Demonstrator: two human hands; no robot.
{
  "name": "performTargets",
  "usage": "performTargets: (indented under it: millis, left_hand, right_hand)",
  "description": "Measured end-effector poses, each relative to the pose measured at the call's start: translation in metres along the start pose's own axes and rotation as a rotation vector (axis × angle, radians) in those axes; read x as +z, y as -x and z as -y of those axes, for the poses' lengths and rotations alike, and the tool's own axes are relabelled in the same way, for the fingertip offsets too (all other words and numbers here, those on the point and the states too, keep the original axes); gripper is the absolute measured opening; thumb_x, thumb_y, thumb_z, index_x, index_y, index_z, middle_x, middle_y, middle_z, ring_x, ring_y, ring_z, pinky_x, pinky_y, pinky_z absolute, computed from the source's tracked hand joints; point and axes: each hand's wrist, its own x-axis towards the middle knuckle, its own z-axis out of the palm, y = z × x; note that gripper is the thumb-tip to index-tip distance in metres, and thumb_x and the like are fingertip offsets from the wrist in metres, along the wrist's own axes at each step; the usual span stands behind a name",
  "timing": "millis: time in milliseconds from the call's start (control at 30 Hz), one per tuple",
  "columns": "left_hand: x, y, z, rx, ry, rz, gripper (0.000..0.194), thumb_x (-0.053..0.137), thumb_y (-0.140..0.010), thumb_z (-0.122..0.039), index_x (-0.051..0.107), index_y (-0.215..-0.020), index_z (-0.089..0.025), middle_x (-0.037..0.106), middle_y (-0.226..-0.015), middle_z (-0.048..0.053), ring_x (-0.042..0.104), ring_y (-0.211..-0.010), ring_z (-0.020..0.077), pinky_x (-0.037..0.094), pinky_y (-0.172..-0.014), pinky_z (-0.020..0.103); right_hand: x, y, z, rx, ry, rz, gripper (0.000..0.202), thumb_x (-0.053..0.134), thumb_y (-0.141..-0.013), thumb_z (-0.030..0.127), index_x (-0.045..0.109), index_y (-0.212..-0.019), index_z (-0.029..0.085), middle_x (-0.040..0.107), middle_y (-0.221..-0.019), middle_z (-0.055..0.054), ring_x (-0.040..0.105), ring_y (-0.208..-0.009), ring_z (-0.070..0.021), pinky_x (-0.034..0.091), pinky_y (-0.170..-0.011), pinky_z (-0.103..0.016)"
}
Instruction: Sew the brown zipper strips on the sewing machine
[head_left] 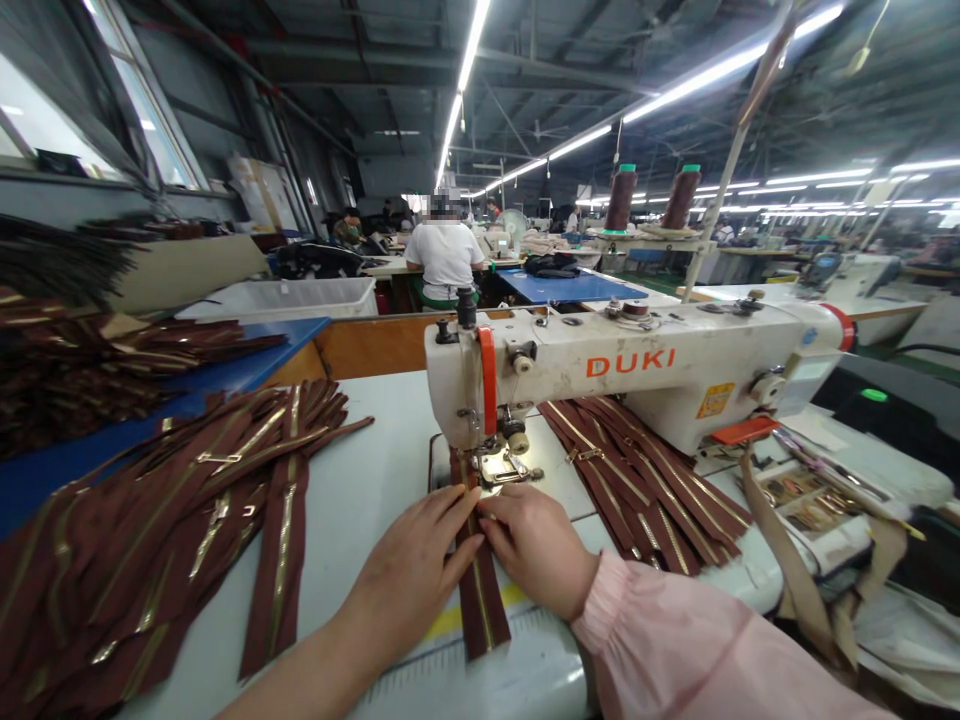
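While L hand [409, 550] & R hand [544, 545] hold zip [481, 605] flat nr machine [555, 362], it may go crooked b/c of uneven pull.

The pale worktable [356, 520] extends beneath and around both hands. It bears the white sewing machine [555, 365], located beyond the hands and to their right. A brown zipper strip [477, 590] lies under the fingertips. A loose zipper pile [289, 510] occupies the surface left of the left hand [409, 560]; a fanned zipper group [652, 490] lies right of the right hand [544, 545]. Farther right, a parts tray [814, 510] appears to rest on the surface.
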Motion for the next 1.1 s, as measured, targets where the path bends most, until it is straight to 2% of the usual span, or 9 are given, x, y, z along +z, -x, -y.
performTargets:
  millis: [200,333,467,700,933,1000,1100]
  left_hand:
    - [-0.002,0.001,-0.001,0.058,-0.074,0.026,0.039,0.032,-0.097,-0.034,0.058,-0.119,-0.016,0.063,-0.121,0.012,0.058,-0.114,0.0253,0.050,-0.093,0.043]
    - [-0.003,0.001,-0.002,0.060,-0.086,0.036,0.038,0.032,-0.097,-0.033,0.061,-0.116,-0.016,0.064,-0.120,0.013,0.058,-0.112,0.0263,0.051,-0.092,0.044]
    - [-0.003,0.000,-0.003,0.048,-0.076,0.005,0.038,0.033,-0.096,-0.034,0.062,-0.114,-0.016,0.065,-0.118,0.013,0.060,-0.108,0.0270,0.051,-0.090,0.046]
    - [-0.008,-0.002,-0.010,0.077,-0.063,-0.015,0.031,0.036,-0.095,-0.024,0.064,-0.104,-0.015,0.067,-0.105,0.012,0.062,-0.098,0.0259,0.052,-0.087,0.044]
    - [-0.009,-0.010,-0.006,0.058,-0.062,0.031,0.029,0.039,-0.093,-0.025,0.063,-0.106,-0.017,0.067,-0.108,0.011,0.062,-0.100,0.0255,0.051,-0.088,0.043]
    - [-0.009,-0.015,-0.003,0.047,-0.060,0.050,0.028,0.041,-0.092,-0.025,0.064,-0.107,-0.017,0.067,-0.108,0.012,0.062,-0.100,0.0258,0.051,-0.087,0.042]
    - [-0.009,-0.021,0.000,0.024,-0.037,0.068,0.027,0.044,-0.091,-0.025,0.064,-0.107,-0.016,0.067,-0.109,0.013,0.062,-0.101,0.0268,0.051,-0.087,0.043]
  right_hand:
    - [0.002,0.004,-0.003,-0.078,-0.005,-0.004,0.022,0.045,-0.093,0.019,0.066,-0.090,0.018,0.060,-0.079,-0.004,0.053,-0.077,-0.0155,0.037,-0.067,-0.025]
    - [-0.001,0.005,-0.002,-0.116,-0.027,0.015,0.022,0.044,-0.094,0.020,0.066,-0.091,0.017,0.061,-0.083,-0.005,0.054,-0.082,-0.0165,0.039,-0.070,-0.026]
    - [-0.004,0.005,-0.002,-0.134,-0.006,0.050,0.021,0.045,-0.093,0.018,0.066,-0.091,0.017,0.061,-0.084,-0.005,0.054,-0.084,-0.0171,0.040,-0.071,-0.026]
    - [-0.008,0.004,0.001,-0.181,0.105,0.089,0.015,0.051,-0.089,0.015,0.064,-0.096,0.016,0.061,-0.088,-0.006,0.051,-0.085,-0.0195,0.041,-0.071,-0.029]
    - [-0.019,0.001,-0.010,-0.227,0.002,0.129,0.018,0.051,-0.087,0.011,0.067,-0.092,0.016,0.062,-0.087,-0.006,0.052,-0.088,-0.0186,0.042,-0.078,-0.028]
    - [-0.029,-0.008,-0.019,-0.194,-0.058,0.126,0.020,0.053,-0.084,0.008,0.069,-0.091,0.017,0.063,-0.088,-0.006,0.053,-0.090,-0.0180,0.042,-0.081,-0.028]
    - [-0.041,-0.030,-0.033,-0.006,-0.086,0.110,0.021,0.056,-0.081,0.005,0.071,-0.089,0.015,0.066,-0.089,-0.007,0.055,-0.089,-0.0177,0.041,-0.080,-0.027]
